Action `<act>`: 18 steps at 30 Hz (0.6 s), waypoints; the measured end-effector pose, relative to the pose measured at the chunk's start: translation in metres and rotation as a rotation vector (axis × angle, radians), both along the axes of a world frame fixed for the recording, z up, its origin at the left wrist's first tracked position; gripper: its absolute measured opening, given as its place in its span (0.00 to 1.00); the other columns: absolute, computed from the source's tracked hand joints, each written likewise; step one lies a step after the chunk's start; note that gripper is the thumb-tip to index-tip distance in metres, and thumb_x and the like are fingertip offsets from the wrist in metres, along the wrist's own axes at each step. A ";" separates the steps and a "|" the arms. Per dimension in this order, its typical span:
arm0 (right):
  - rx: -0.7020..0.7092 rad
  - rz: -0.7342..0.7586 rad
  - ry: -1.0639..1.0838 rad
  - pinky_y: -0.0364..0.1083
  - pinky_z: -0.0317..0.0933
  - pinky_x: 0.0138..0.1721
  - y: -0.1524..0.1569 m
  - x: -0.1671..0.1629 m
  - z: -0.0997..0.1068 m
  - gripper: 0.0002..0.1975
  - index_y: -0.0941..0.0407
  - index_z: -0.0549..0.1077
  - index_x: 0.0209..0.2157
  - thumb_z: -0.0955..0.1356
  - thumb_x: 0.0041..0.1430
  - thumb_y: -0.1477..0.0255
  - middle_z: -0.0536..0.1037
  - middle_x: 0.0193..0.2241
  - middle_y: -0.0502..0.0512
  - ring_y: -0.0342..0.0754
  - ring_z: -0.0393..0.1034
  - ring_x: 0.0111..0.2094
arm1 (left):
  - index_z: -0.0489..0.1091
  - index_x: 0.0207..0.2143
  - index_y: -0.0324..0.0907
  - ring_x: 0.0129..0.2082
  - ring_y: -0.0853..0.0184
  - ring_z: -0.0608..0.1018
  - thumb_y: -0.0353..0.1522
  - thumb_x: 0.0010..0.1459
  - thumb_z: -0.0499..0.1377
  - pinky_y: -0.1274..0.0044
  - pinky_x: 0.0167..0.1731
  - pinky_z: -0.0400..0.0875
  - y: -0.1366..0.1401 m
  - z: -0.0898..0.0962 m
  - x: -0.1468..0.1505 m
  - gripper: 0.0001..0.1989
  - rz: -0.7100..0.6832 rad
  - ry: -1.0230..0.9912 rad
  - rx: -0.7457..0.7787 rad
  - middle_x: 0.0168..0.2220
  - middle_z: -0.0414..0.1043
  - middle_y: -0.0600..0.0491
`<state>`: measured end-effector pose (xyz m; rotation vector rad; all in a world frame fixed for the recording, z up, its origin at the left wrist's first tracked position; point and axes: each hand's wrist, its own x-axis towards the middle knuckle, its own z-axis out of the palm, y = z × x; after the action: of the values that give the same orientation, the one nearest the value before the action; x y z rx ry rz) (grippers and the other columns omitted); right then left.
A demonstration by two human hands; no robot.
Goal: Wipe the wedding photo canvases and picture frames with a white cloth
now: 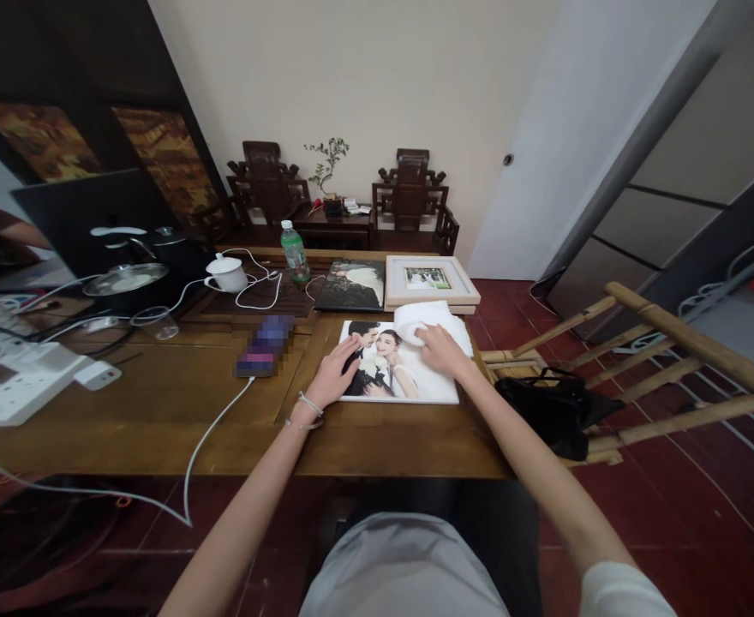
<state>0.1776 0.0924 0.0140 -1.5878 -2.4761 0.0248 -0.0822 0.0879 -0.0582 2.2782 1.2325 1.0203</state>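
A flat photo panel [409,377] printed with a couple in wedding clothes lies on the wooden table in front of me. My left hand [337,370] rests flat on its left edge, fingers stretched out. At the upper right of the panel, my right hand [439,347] has its fingers closed on a soft white tissue [438,319], pressed against the picture. Part of the tissue bunches up beyond the fingers. Just behind the panel are a dark photo panel [351,287] and a white framed picture [463,278], which sits on another flat piece.
A phone [265,347] on a white cable lies to the left. Farther left are a clear cup [158,324], a white lidded mug [227,272], a power strip [26,381] and a pot [126,287]. A green-labelled bottle [295,253] stands behind. A bamboo chair [691,334] holds a black bag [547,411].
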 end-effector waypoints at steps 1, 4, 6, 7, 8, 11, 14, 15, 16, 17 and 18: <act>0.003 -0.011 0.003 0.55 0.53 0.54 0.005 -0.001 0.000 0.22 0.61 0.71 0.44 0.58 0.49 0.84 0.73 0.48 0.66 0.56 0.65 0.52 | 0.62 0.57 0.42 0.63 0.63 0.58 0.37 0.63 0.48 0.65 0.62 0.51 0.000 0.000 0.000 0.22 0.003 0.000 -0.001 0.62 0.58 0.48; 0.025 -0.024 -0.005 0.58 0.49 0.56 0.006 -0.004 -0.006 0.22 0.62 0.70 0.45 0.57 0.49 0.85 0.71 0.49 0.68 0.57 0.60 0.56 | 0.62 0.57 0.41 0.63 0.62 0.58 0.37 0.63 0.48 0.65 0.62 0.51 0.000 0.000 0.001 0.22 0.008 -0.005 0.001 0.61 0.59 0.47; 0.045 -0.003 -0.022 0.61 0.45 0.58 -0.006 -0.006 -0.012 0.22 0.63 0.70 0.45 0.58 0.48 0.86 0.67 0.54 0.68 0.57 0.52 0.60 | 0.62 0.57 0.41 0.63 0.62 0.58 0.37 0.63 0.47 0.64 0.62 0.51 0.000 -0.001 0.001 0.22 0.005 -0.001 0.007 0.61 0.58 0.47; 0.049 0.019 -0.033 0.63 0.43 0.59 -0.016 -0.007 -0.016 0.22 0.63 0.71 0.44 0.58 0.48 0.86 0.65 0.56 0.68 0.58 0.49 0.62 | 0.62 0.57 0.41 0.63 0.62 0.58 0.37 0.63 0.47 0.64 0.62 0.51 0.000 -0.001 0.001 0.22 0.004 0.003 0.012 0.62 0.58 0.47; 0.049 0.046 -0.043 0.64 0.42 0.59 -0.028 -0.008 -0.019 0.21 0.62 0.72 0.43 0.59 0.48 0.86 0.64 0.57 0.68 0.59 0.47 0.63 | 0.62 0.57 0.41 0.63 0.63 0.58 0.37 0.63 0.47 0.64 0.62 0.51 0.000 -0.001 0.001 0.22 0.004 0.008 0.016 0.62 0.58 0.48; 0.042 0.120 -0.055 0.67 0.40 0.59 -0.074 -0.010 -0.024 0.20 0.61 0.73 0.40 0.59 0.47 0.86 0.61 0.60 0.66 0.61 0.44 0.64 | 0.61 0.58 0.42 0.63 0.63 0.58 0.37 0.63 0.47 0.64 0.62 0.51 0.000 -0.002 0.001 0.22 0.005 0.020 0.026 0.62 0.57 0.48; 0.014 0.188 -0.059 0.68 0.39 0.60 -0.120 -0.013 -0.021 0.21 0.60 0.74 0.39 0.59 0.46 0.87 0.60 0.60 0.63 0.61 0.43 0.64 | 0.61 0.58 0.42 0.63 0.63 0.58 0.36 0.63 0.47 0.64 0.62 0.52 0.001 -0.003 0.002 0.22 0.012 0.022 0.022 0.62 0.57 0.48; -0.005 0.214 -0.062 0.67 0.40 0.60 -0.132 -0.014 -0.018 0.21 0.59 0.74 0.39 0.59 0.46 0.87 0.60 0.60 0.62 0.61 0.43 0.64 | 0.61 0.58 0.42 0.63 0.63 0.58 0.36 0.63 0.47 0.64 0.62 0.52 0.001 -0.004 0.002 0.22 0.018 0.023 0.019 0.62 0.57 0.48; -0.026 0.239 -0.065 0.67 0.40 0.60 -0.141 -0.015 -0.016 0.21 0.59 0.74 0.39 0.59 0.45 0.87 0.60 0.60 0.61 0.61 0.43 0.64 | 0.61 0.58 0.42 0.63 0.62 0.58 0.36 0.63 0.47 0.64 0.62 0.52 0.000 -0.004 0.002 0.22 0.024 0.025 0.016 0.62 0.57 0.49; -0.049 0.260 -0.069 0.67 0.41 0.60 -0.147 -0.016 -0.013 0.21 0.59 0.74 0.39 0.59 0.45 0.87 0.61 0.60 0.61 0.61 0.44 0.64 | 0.61 0.58 0.43 0.63 0.62 0.58 0.36 0.63 0.47 0.64 0.61 0.53 0.000 -0.004 0.002 0.22 0.028 0.027 0.013 0.62 0.57 0.49; -0.070 0.272 -0.069 0.66 0.42 0.60 -0.149 -0.017 -0.010 0.22 0.59 0.73 0.39 0.59 0.44 0.86 0.61 0.60 0.61 0.61 0.45 0.64 | 0.61 0.58 0.43 0.63 0.62 0.58 0.36 0.63 0.47 0.63 0.61 0.53 0.000 -0.004 0.002 0.22 0.028 0.027 0.013 0.62 0.57 0.49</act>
<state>0.1609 -0.0566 0.0037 -1.2845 -2.7550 0.0989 -0.0802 0.0883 -0.0623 2.2978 1.2759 1.0133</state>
